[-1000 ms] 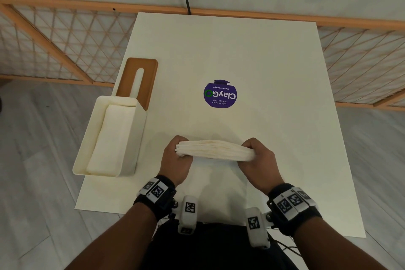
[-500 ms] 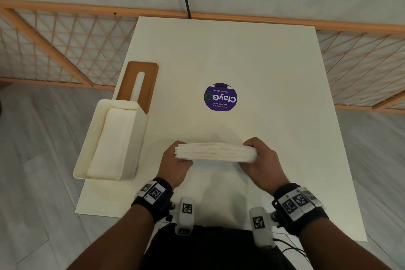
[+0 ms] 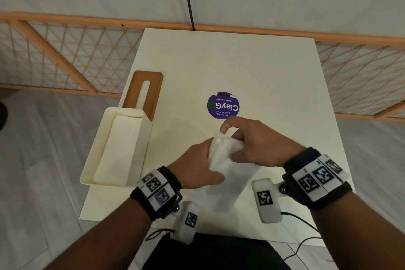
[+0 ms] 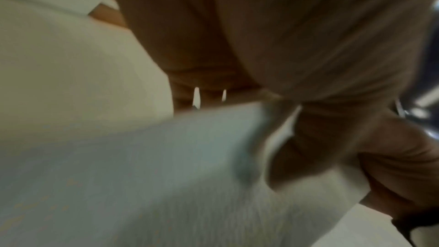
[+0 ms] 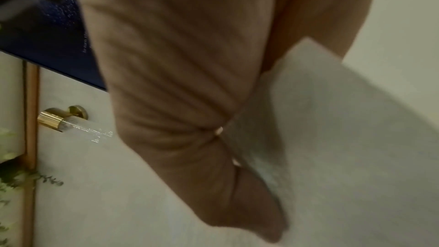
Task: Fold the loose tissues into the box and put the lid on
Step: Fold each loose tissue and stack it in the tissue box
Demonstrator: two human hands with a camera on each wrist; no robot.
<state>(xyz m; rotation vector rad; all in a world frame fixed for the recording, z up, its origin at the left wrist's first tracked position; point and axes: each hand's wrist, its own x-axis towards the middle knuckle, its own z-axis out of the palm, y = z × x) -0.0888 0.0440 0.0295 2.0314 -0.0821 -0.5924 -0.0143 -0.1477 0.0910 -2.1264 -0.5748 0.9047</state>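
Above the table's near middle, both hands hold a white stack of tissues (image 3: 225, 160), which now runs near to far and sags toward me. My left hand (image 3: 206, 160) grips its left side; my right hand (image 3: 238, 138) grips the far end from the right, index finger raised. The left wrist view shows the blurred tissues (image 4: 166, 157) below the palm. In the right wrist view, the tissues (image 5: 332, 138) lie against curled fingers (image 5: 249, 204). The open cream box (image 3: 141, 155), with folded tissues (image 3: 116, 149) inside, stands at the table's left edge. Its brown slotted lid (image 3: 133, 92) lies flat just behind it.
The white table (image 3: 241, 61) carries a purple round sticker (image 3: 223, 105) just beyond my hands. An orange lattice fence (image 3: 65, 55) runs behind and to both sides. A black cable (image 3: 302, 219) trails off the near right edge. The box overhangs the table's left edge.
The stack was held crosswise, one hand at each end. Now it is turned lengthwise and raised, with the hands brought together round it and the right hand moved further from me.
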